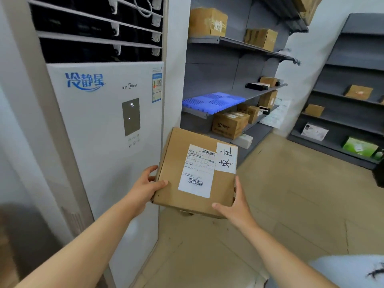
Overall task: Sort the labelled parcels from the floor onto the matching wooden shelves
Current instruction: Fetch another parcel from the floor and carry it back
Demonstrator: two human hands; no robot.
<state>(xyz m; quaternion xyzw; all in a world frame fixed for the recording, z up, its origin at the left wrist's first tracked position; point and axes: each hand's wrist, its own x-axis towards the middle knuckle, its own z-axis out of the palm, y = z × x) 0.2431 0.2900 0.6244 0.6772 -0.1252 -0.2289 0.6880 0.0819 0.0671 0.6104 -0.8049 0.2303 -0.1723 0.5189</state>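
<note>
A flat brown cardboard parcel (178,163) is held up in front of me, its top face showing a white shipping label with barcodes and a handwritten paper tag. My left hand (145,186) grips its left edge, thumb on top. My right hand (236,206) grips the lower right corner, thumb on top. Behind it, a grey shelf unit (209,40) runs along the wall with several cardboard boxes on its levels. A second grey shelf unit (340,96) stands at the right with a few parcels.
A tall white floor air conditioner (104,132) stands close on the left. A blue plastic pallet (214,101) lies on a middle shelf. A small white box (243,141) sits on the lowest shelf. Tan floor tiles (291,204) stretch between the shelf units.
</note>
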